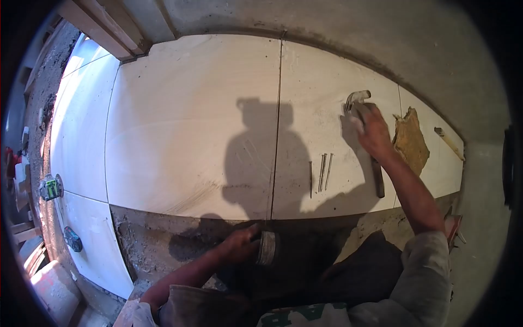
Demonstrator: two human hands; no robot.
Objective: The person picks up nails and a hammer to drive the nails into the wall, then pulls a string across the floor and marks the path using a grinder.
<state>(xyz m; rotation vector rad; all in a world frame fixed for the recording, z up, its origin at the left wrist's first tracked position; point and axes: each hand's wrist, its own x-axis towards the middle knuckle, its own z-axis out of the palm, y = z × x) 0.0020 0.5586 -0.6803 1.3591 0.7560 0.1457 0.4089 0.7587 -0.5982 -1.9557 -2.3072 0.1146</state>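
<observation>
My right hand (pixel 376 136) is closed around a hammer (pixel 379 182) close to its claw head (pixel 358 98), above the pale floor tiles; the handle points down toward me. Several long nails (pixel 322 173) lie side by side on the tile, left of the hammer handle. Lower down, my left hand (pixel 241 244) is closed on a grey, ribbed, roll-like object (pixel 266 248) that looks like a spool of string, in front of the tile edge. Shadow covers part of this hand.
A jagged brown piece (pixel 411 140) and a wooden stick (pixel 450 143) lie on the right tiles. A green-and-grey device (pixel 51 187) and a blue-black tool (pixel 72 240) are at left. Rough, bare ground (pixel 147 231) borders the tiles nearest me. A wall (pixel 348 27) runs behind.
</observation>
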